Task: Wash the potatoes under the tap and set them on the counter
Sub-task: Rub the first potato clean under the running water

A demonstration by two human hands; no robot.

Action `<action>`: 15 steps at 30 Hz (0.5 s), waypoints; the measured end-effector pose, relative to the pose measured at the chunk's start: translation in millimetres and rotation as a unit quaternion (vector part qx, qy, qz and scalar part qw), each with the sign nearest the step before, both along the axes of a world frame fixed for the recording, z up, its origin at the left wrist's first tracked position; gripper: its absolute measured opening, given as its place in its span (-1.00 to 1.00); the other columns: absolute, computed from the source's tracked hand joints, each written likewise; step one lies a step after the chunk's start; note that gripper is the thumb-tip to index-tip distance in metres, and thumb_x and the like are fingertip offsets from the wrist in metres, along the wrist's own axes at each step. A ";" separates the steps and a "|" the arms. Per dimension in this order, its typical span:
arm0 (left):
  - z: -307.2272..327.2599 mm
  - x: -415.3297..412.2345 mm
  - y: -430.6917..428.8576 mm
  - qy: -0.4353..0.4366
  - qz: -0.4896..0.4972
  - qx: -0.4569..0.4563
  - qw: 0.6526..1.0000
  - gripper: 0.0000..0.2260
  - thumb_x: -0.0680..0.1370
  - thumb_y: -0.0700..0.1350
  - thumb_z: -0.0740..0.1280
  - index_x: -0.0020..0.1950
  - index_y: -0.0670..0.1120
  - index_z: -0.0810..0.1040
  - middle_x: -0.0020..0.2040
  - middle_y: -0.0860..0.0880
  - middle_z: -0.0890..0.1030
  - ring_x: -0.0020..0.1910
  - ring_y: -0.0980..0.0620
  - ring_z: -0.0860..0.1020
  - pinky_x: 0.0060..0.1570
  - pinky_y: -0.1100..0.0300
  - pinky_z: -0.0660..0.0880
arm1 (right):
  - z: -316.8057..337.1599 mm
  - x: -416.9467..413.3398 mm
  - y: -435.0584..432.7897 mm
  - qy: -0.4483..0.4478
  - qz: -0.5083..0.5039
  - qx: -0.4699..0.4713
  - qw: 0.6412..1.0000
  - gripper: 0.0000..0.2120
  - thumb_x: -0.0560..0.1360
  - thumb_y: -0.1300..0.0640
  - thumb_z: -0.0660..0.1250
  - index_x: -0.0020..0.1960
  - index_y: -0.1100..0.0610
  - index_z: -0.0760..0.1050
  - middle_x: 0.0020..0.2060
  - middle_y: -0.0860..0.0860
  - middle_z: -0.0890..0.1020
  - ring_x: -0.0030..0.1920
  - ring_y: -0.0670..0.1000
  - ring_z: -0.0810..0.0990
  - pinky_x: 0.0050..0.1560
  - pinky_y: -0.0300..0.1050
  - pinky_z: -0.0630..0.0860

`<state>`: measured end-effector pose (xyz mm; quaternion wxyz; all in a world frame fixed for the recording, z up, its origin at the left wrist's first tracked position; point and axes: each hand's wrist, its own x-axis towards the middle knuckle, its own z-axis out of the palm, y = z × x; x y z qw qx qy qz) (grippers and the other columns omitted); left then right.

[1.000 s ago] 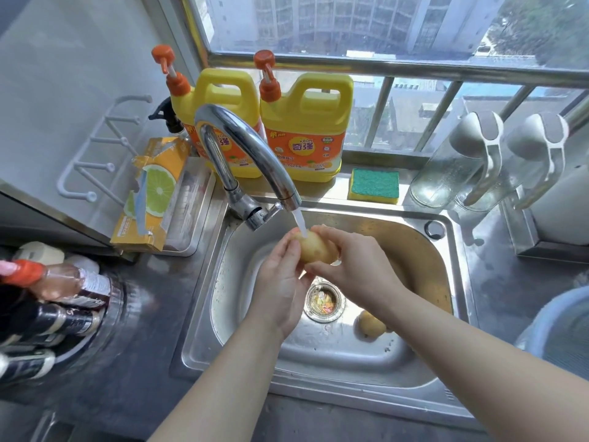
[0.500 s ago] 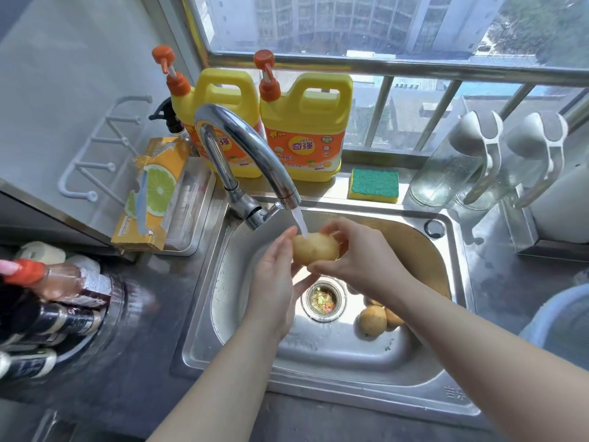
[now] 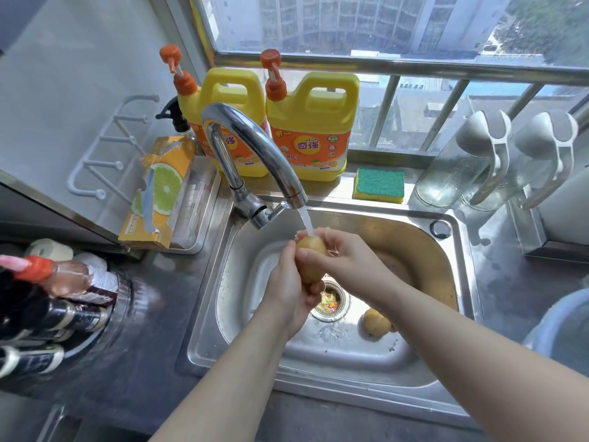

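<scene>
Steel surface (image 3: 165,314), sink (image 3: 459,282) below window. My left hand (image 3: 287,295) and right hand (image 3: 347,260) grip one potato (image 3: 310,260) under the tap (image 3: 255,148); my forearm half hides another potato (image 3: 376,322).

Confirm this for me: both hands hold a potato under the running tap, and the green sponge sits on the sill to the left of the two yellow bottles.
One detail is wrong. The head view shows the sponge to the right of the yellow bottles, not left. The rest stands: left hand and right hand hold the potato under the running tap.
</scene>
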<state>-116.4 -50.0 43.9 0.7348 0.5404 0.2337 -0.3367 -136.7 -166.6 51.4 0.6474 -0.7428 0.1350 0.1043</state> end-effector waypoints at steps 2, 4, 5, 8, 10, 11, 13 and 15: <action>-0.3 -1.1 -1.7 -0.015 0.001 0.023 1.000 -0.61 0.68 0.18 0.05 0.15 -0.01 0.58 -0.31 -0.05 0.44 -0.55 0.10 0.32 -0.59 0.30 0.18 | -0.2 -0.7 3.0 0.003 -0.021 0.007 1.000 -0.82 0.52 0.01 0.47 0.10 0.01 0.66 -0.02 0.01 0.72 0.00 -0.11 0.68 0.09 -0.15 0.59; -0.2 -4.0 -4.6 -0.043 0.005 0.047 0.998 -0.56 0.67 0.23 0.05 0.04 -0.02 0.58 -0.34 -0.05 0.41 -0.55 0.10 0.32 -0.58 0.30 0.20 | 1.6 -0.1 9.7 0.013 -0.064 0.017 0.998 -0.83 0.53 -0.01 0.44 0.02 0.08 0.68 -0.12 0.06 0.73 -0.13 -0.07 0.67 -0.09 -0.18 0.60; -0.3 -6.1 -5.7 -0.058 0.007 0.063 0.996 -0.56 0.66 0.25 0.05 -0.01 -0.02 0.58 -0.38 -0.02 0.41 -0.54 0.10 0.32 -0.57 0.30 0.22 | 1.6 1.0 13.4 0.019 -0.088 0.032 0.995 -0.81 0.54 -0.01 0.43 -0.03 0.13 0.67 -0.19 0.06 0.71 -0.20 -0.05 0.65 -0.19 -0.18 0.58; -3.2 -11.5 -5.4 -0.110 0.000 0.115 0.987 -0.59 0.65 0.26 0.07 -0.02 0.02 0.57 -0.43 0.06 0.46 -0.51 0.10 0.38 -0.51 0.26 0.29 | 1.4 7.4 18.1 0.046 -0.145 0.058 0.987 -0.79 0.54 0.06 0.42 -0.23 0.12 0.66 -0.33 0.01 0.64 -0.27 -0.05 0.58 -0.28 -0.18 0.52; -5.2 -11.7 -1.8 -0.127 -0.009 0.124 0.984 -0.62 0.65 0.26 0.08 0.05 0.06 0.58 -0.37 0.06 0.47 -0.48 0.12 0.40 -0.49 0.26 0.31 | -1.2 11.1 15.6 0.064 -0.140 0.071 0.985 -0.80 0.53 0.09 0.40 -0.23 0.12 0.69 -0.24 0.09 0.67 -0.16 0.04 0.61 -0.12 -0.03 0.56; -4.9 -10.3 0.6 -0.128 -0.012 0.124 0.984 -0.62 0.65 0.25 0.08 0.07 0.06 0.59 -0.38 0.07 0.47 -0.47 0.12 0.39 -0.49 0.28 0.31 | -3.1 11.4 13.4 0.067 -0.122 0.082 0.987 -0.80 0.55 0.08 0.39 -0.16 0.13 0.72 -0.14 0.13 0.70 -0.06 0.10 0.64 0.03 0.03 0.58; -2.7 -6.0 4.0 -0.124 -0.011 0.120 0.985 -0.59 0.66 0.24 0.07 0.03 0.02 0.60 -0.46 0.13 0.47 -0.48 0.14 0.36 -0.51 0.31 0.29 | -5.5 9.9 8.4 0.066 -0.075 0.116 0.988 -0.78 0.61 0.09 0.32 0.03 0.13 0.72 0.04 0.11 0.70 0.17 0.12 0.63 0.19 -0.04 0.53; -1.5 -2.9 5.3 -0.115 -0.006 0.117 0.986 -0.57 0.66 0.24 0.07 -0.06 -0.01 0.58 -0.51 0.15 0.45 -0.49 0.14 0.34 -0.54 0.32 0.27 | -4.6 7.5 3.0 0.068 -0.035 0.144 0.987 -0.75 0.65 0.13 0.25 0.19 0.15 0.66 0.19 0.11 0.67 0.30 0.04 0.56 0.15 -0.25 0.42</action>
